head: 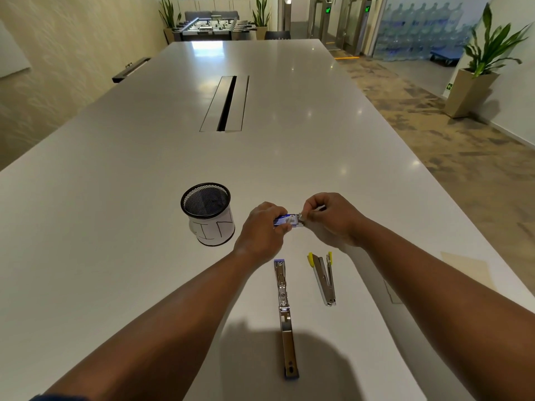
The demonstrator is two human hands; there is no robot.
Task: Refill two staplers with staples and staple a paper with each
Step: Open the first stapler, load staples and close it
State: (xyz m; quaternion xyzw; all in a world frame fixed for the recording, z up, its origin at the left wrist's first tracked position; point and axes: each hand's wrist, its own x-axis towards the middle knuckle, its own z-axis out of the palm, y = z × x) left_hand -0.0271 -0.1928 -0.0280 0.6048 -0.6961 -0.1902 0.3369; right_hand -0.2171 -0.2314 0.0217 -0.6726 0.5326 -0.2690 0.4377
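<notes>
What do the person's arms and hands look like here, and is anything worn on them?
Both forearms are bare up to the frame's edge. The left hand and right hand show no gloves, rings or watch. Only a small piece of dark blue sleeve appears at the bottom left corner, by the left arm.

A long white surface [289, 157] stretches ahead; beyond it a foosball table [212, 27], potted plants [480, 68] on patterned carpet [451, 146], cream wall [72, 68].
</notes>
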